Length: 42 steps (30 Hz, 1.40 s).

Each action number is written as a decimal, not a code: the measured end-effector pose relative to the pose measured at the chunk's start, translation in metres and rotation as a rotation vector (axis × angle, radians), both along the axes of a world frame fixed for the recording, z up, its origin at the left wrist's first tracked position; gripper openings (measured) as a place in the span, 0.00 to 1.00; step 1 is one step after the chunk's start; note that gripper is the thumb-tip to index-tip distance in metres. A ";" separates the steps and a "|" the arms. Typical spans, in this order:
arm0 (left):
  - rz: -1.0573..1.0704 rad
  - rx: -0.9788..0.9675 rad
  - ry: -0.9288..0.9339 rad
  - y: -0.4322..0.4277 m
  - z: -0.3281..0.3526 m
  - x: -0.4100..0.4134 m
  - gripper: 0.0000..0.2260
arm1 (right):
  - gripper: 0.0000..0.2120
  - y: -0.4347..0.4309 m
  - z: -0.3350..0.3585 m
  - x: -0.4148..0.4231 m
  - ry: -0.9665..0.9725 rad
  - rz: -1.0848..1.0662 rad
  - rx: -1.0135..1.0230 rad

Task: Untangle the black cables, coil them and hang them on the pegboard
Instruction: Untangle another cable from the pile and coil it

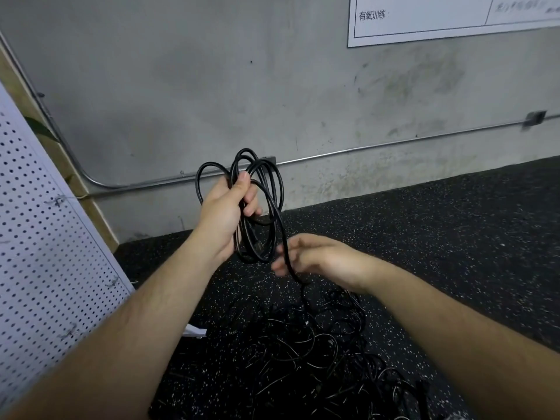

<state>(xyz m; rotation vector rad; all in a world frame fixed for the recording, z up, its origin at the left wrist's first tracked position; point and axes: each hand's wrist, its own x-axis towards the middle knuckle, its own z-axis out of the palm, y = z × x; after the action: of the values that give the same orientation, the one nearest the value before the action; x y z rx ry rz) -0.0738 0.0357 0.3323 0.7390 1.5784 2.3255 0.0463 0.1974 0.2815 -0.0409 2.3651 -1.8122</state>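
Observation:
My left hand [225,207] is raised in front of the wall and grips a black cable coil [272,189] of several loops. A loose strand of that cable runs down from the coil through the curled fingers of my right hand [312,256], lower and to the right. Below it the strand drops into a tangled pile of black cables [318,353] on the speckled floor. The white pegboard [45,237] leans at the left edge of the view, with small wire hooks on it.
A grey concrete wall [212,86] stands ahead with a metal conduit [378,147] along its base. Black speckled rubber flooring [454,237] stretches to the right. A white sign [439,19] hangs at the top right. A small white object [195,330] lies by the pegboard's foot.

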 end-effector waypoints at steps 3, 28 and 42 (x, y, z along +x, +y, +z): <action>0.000 0.015 -0.024 -0.004 0.004 -0.002 0.11 | 0.09 -0.006 -0.001 0.005 0.065 -0.106 0.203; -0.565 -0.429 -0.163 -0.020 -0.004 0.010 0.11 | 0.09 0.034 0.027 -0.003 0.875 -0.385 1.085; -0.757 -0.525 -0.243 -0.004 0.006 0.038 0.12 | 0.34 0.010 0.038 0.004 0.351 -0.060 -0.023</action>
<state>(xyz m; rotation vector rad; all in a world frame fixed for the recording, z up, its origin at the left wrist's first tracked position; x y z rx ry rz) -0.0353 0.0313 0.3383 0.7146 1.3765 1.3348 0.0507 0.2070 0.3193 -0.3195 2.5982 -2.0015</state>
